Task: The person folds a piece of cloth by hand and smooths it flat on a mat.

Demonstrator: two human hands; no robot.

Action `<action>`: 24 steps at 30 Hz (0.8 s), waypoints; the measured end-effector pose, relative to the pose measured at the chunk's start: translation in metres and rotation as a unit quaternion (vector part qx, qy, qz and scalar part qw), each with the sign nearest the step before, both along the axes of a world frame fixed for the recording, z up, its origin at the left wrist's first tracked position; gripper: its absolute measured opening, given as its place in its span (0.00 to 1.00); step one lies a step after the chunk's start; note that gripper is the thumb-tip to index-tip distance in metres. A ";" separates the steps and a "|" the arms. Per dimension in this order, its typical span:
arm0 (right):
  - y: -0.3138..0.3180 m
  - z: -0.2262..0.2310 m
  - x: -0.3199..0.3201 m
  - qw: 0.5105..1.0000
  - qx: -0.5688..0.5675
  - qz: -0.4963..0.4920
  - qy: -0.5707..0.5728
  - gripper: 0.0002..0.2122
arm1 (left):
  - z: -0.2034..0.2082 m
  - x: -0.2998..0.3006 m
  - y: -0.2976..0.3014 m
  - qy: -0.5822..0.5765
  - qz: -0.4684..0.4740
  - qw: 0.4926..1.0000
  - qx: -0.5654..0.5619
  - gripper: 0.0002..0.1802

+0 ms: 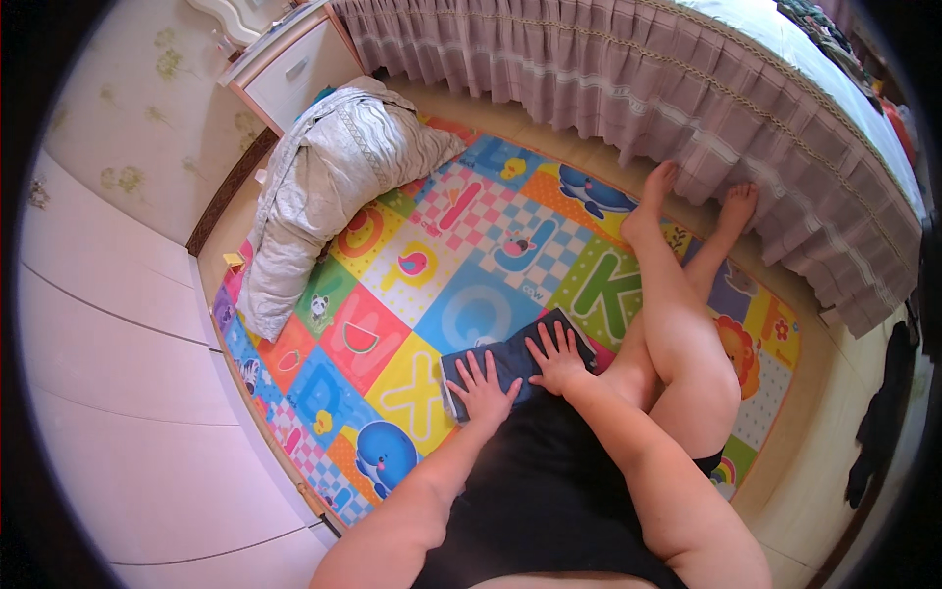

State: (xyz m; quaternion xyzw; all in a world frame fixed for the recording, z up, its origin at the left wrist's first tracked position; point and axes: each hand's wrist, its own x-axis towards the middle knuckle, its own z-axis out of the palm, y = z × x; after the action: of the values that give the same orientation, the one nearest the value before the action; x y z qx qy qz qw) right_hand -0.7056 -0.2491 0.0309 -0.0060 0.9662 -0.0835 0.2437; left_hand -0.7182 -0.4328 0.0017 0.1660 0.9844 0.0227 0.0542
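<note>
A folded dark cloth, perhaps a garment, lies in a flat strip on the play mat close in front of my body. My left hand rests flat on its left part, fingers spread. On its right part my right hand lies palm down, also with spread fingers. Neither hand grips the cloth. A thin pale edge shows along the cloth's left end. My black top hides what lies nearest to me.
A bunched silvery quilt covers the mat's far left, by a white cabinet. A bed with a pleated skirt runs along the far side. My bare legs stretch out on the right. Dark cloth lies at the right edge.
</note>
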 end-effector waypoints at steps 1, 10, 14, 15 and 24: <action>0.004 -0.004 -0.004 0.999 -0.010 0.015 0.038 0.39 | -0.001 -0.008 0.002 -0.004 0.001 1.000 0.000 0.49; 0.022 -0.008 -0.077 0.994 -0.007 0.005 0.105 0.35 | 0.003 -0.102 0.027 -0.007 -0.028 1.000 0.012 0.48; 0.029 -0.016 -0.106 0.991 -0.022 -0.014 0.134 0.34 | 0.006 -0.141 0.038 -0.030 -0.030 0.999 -0.010 0.48; 0.029 -0.014 -0.114 0.990 -0.023 -0.021 0.138 0.34 | 0.008 -0.150 0.041 -0.035 -0.029 0.999 -0.015 0.48; 0.031 -0.012 -0.142 0.992 -0.011 -0.056 0.111 0.33 | 0.010 -0.186 0.054 -0.056 -0.027 0.998 -0.016 0.46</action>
State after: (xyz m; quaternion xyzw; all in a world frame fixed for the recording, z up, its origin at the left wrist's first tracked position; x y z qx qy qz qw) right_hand -0.8473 -0.2182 0.0191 0.0362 0.9852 -0.1068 0.1293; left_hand -0.9040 -0.3791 0.0115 0.1899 0.9752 0.0147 0.1127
